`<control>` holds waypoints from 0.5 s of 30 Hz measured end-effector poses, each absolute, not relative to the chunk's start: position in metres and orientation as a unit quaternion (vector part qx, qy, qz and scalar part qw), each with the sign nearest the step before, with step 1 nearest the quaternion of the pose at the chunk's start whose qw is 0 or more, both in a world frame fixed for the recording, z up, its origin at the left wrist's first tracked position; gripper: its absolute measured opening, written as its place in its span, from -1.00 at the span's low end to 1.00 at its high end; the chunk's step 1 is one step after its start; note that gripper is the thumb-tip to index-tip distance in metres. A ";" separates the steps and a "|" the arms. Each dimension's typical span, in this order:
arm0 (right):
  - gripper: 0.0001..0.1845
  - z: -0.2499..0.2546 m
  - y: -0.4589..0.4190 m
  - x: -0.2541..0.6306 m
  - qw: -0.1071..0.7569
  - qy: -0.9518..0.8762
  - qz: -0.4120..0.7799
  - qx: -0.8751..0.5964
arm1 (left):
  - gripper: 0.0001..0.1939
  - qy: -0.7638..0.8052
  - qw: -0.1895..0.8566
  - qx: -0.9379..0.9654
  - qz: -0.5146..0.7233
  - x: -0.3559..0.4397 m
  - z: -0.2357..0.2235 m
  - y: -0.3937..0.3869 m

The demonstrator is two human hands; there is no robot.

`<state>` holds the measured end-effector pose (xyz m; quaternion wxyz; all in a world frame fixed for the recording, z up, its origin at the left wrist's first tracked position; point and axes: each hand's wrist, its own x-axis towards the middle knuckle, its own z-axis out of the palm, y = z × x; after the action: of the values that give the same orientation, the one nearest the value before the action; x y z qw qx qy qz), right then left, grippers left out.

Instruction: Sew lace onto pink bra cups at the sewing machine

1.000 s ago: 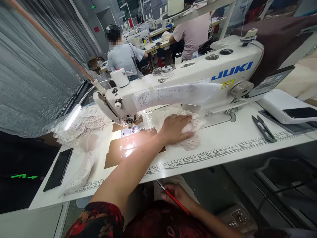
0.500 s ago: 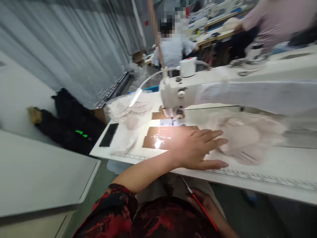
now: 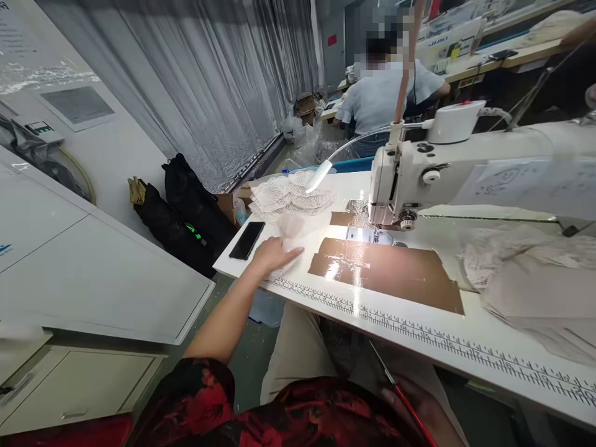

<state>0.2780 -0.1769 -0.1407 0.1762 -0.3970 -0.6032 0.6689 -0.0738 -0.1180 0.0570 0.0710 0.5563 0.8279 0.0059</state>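
My left hand (image 3: 274, 256) lies on a sheer pale fabric piece (image 3: 291, 228) at the left of the sewing table, one digit stretched out to the right. Just left of it is a black phone (image 3: 247, 240). Low over my lap, my right hand (image 3: 421, 397) is closed around a slim tool (image 3: 404, 402) with a red handle and a thin metal tip; part of that hand is in shadow. Behind my left hand sits a pile of pale lacy pieces (image 3: 291, 194). The sewing machine (image 3: 395, 180) stands to the right, its needle area lit.
Brown tape (image 3: 386, 273) covers the tabletop before the needle. A printed ruler (image 3: 395, 320) follows the front edge. More pale fabric (image 3: 540, 292) lies at the right. A lamp (image 3: 319, 176) hangs over the lacy pile. Black bags (image 3: 186, 211) lean left; a co-worker (image 3: 379, 93) sits beyond.
My left hand has moved from the fabric at the right to the sheer piece at the left. The view has turned left. My right hand still holds the red-handled tool.
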 end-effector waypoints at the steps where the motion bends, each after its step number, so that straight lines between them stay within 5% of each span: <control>1: -0.63 -0.142 -0.178 0.277 0.175 -0.606 0.666 -0.398 | -0.32 0.824 0.086 0.560 -0.020 -0.073 0.059 -0.115; 8: -0.55 -0.140 -0.188 0.272 0.178 -0.619 0.642 -0.416 | -0.46 0.793 0.163 0.574 -0.125 -0.061 0.079 -0.086; 15: -0.48 -0.132 -0.195 0.269 0.207 -0.618 0.617 -0.440 | -0.81 0.780 0.175 0.600 -0.042 -0.067 0.063 -0.100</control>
<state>0.2688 -0.1954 -0.1315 0.2073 -0.4401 -0.6184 0.6172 -0.0666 -0.1005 0.0630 0.1749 0.5996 0.7798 -0.0421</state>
